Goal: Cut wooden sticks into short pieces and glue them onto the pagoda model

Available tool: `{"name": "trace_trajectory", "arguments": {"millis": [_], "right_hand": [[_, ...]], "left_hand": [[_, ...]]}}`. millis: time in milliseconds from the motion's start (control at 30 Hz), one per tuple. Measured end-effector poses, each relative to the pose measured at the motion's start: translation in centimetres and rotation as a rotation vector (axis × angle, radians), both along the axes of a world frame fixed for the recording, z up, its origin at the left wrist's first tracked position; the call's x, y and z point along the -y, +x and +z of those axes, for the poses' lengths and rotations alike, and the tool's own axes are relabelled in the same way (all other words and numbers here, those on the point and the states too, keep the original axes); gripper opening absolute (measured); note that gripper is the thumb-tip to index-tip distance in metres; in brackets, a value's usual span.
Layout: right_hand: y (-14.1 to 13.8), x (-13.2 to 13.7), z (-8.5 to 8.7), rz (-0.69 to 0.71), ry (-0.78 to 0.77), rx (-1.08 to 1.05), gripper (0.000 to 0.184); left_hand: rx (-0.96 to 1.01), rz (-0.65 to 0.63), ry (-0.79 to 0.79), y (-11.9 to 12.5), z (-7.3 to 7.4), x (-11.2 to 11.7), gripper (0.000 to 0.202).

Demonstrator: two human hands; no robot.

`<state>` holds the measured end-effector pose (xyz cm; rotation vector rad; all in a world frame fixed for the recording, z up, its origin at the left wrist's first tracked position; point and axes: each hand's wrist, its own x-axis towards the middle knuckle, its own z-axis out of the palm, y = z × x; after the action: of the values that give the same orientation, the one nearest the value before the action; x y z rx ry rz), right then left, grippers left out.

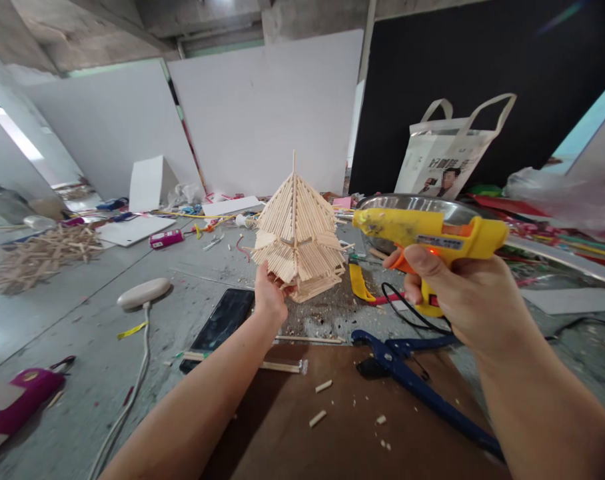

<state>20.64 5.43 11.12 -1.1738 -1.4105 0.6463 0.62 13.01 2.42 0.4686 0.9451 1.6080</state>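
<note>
A pagoda model (296, 220) built of thin wooden sticks stands in the middle, its tiered roof rising to a pointed stick. My left hand (272, 293) grips its lower left side; the fingertips are partly hidden under the roof edge. Held in my right hand (462, 287) is a yellow hot glue gun (422, 230) with an orange trigger and a small red light. Its nozzle points left toward the model's right side, and whether the two touch I cannot tell. A black cord hangs from the gun's handle.
Blue cutters (407, 373) lie on a brown board (292, 427) with stick offcuts. A dark phone (222, 327) lies by my left forearm. Left are a white corded device (143, 292) and a pile of sticks (47, 257). Behind the gun are a metal bowl (382, 201) and a bag (442, 153).
</note>
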Motion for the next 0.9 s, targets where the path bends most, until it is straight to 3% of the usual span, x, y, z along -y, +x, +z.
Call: {"name": "trace_trajectory", "arguments": {"millis": [433, 567, 667, 767, 900], "right_hand": [[-0.6, 0.1, 0.3, -0.027, 0.0, -0.012, 0.024], [-0.8, 0.2, 0.6, -0.035, 0.008, -0.004, 0.027], [-0.9, 0.2, 0.7, -0.056, 0.018, -0.002, 0.028], [-0.5, 0.1, 0.4, -0.004, 0.009, 0.024, 0.025], [0.0, -0.1, 0.0, 0.01, 0.009, 0.017, 0.022]], "left_hand": [[0.031, -0.061, -0.013, -1.8, -0.4, -1.2, 0.038], [-0.057, -0.05, -0.131, -2.4, 0.1, -1.6, 0.054], [-0.2, -0.124, -0.226, -3.7, 0.6, -2.2, 0.068], [-0.271, -0.193, -0.295, -4.9, 0.9, -2.6, 0.066], [-0.163, -0.223, -0.276, -5.2, 0.7, -2.9, 0.055]]}}
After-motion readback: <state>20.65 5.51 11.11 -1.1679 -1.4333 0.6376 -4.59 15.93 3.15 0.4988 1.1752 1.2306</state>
